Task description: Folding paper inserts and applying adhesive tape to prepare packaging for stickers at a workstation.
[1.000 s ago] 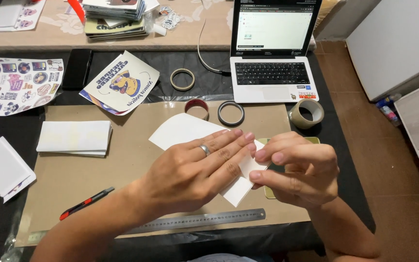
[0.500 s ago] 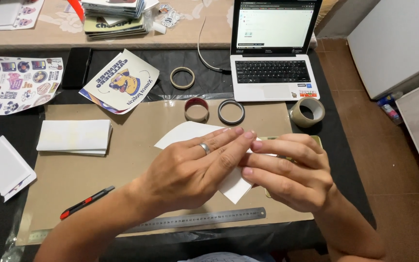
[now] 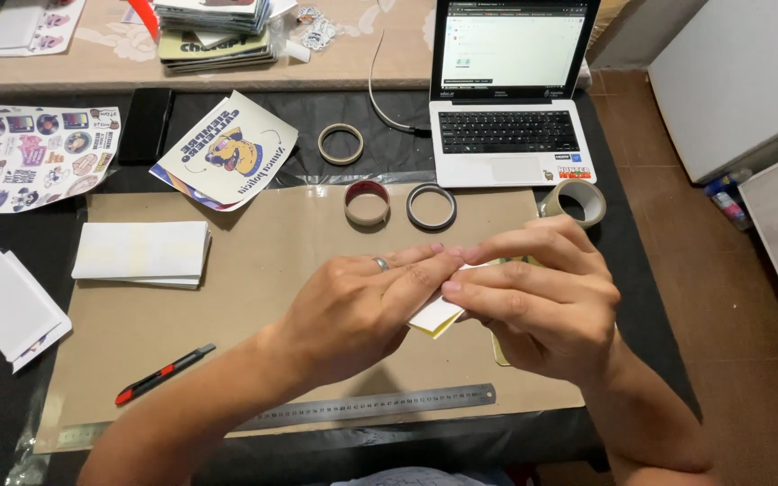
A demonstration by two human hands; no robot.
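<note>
Left hand: the left hand [image 3: 357, 310] lay palm down on a folded white paper [image 3: 437, 315], fingers stretched flat and pressing it; a ring showed on one finger. It was a flat press, not a closed grip.
Right hand: the right hand [image 3: 542, 301] met the left over the same paper, its grip pinched on the paper's edge between thumb and fingers.
Paper: most of it was hidden under both hands; only a white corner with a yellowish underside showed below the fingertips, resting on the brown cardboard mat [image 3: 254, 297] on the desk.
Beyond the grip: a red-lined tape ring [image 3: 367, 203] and a grey tape ring [image 3: 431, 206] lay side by side just past the fingertips; a brown packing tape roll [image 3: 574, 202] sat just past the right hand, and an open laptop [image 3: 506, 90] stood further out.
Left of the grip: a stack of white sheets [image 3: 141, 254] lay well apart on the mat.
Nearer the person: a steel ruler [image 3: 380, 408] lay along the mat's edge under the wrists, and a red and black utility knife [image 3: 164, 373] lay to the left of the left forearm.
</note>
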